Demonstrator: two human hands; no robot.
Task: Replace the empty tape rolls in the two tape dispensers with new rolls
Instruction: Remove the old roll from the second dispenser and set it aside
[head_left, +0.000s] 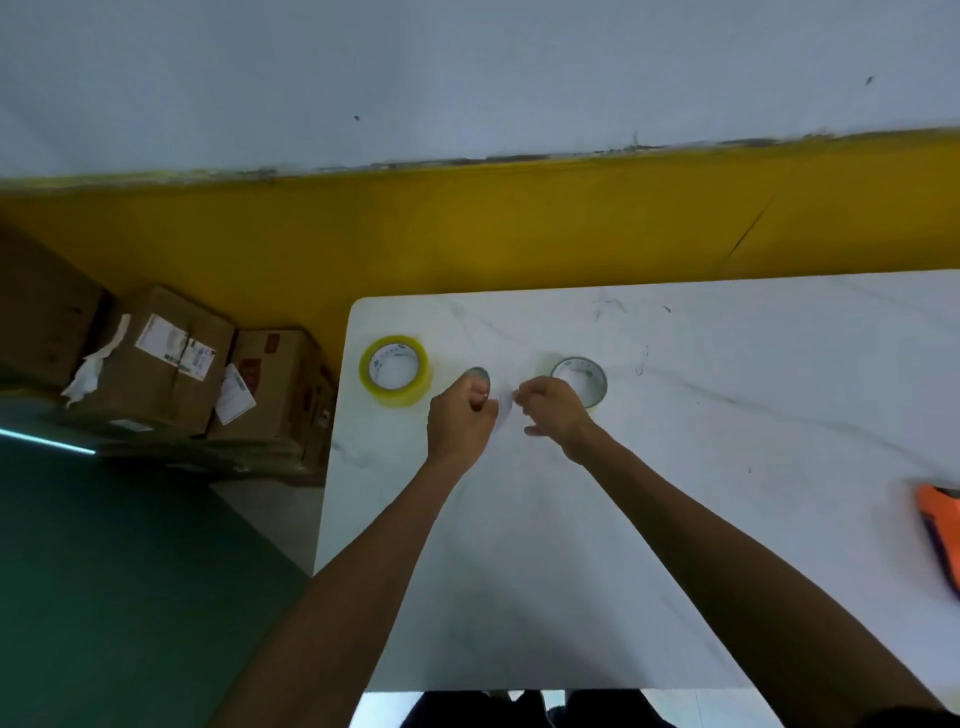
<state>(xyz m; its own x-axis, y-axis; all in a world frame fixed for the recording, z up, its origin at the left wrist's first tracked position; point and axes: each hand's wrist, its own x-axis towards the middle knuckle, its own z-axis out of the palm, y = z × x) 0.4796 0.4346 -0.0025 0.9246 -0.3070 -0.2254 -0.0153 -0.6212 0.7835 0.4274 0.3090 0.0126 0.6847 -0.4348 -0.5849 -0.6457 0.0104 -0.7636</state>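
Both my forearms reach forward over the white marbled surface (675, 415), converging near its far left part. My left hand (460, 418) is curled into a loose fist, fingers closed on a small greyish round piece (479, 375) that shows just above the knuckles; what it is I cannot tell through the blur. My right hand (553, 410) is bent at the wrist, fingers drawn together close to the left hand, and a pale strip (505, 410) shows between the two; whether the right hand grips it I cannot tell. Just beyond the right hand, partly hidden by it, lies a thin grey-rimmed tape roll (579, 376), flat on the surface. To the left of the left hand, apart from it, a full yellowish tape roll (396, 370) lies flat near the surface's edge. An orange object (943, 525) sits at the right border. Cardboard boxes (171, 358) stand on the floor further left.
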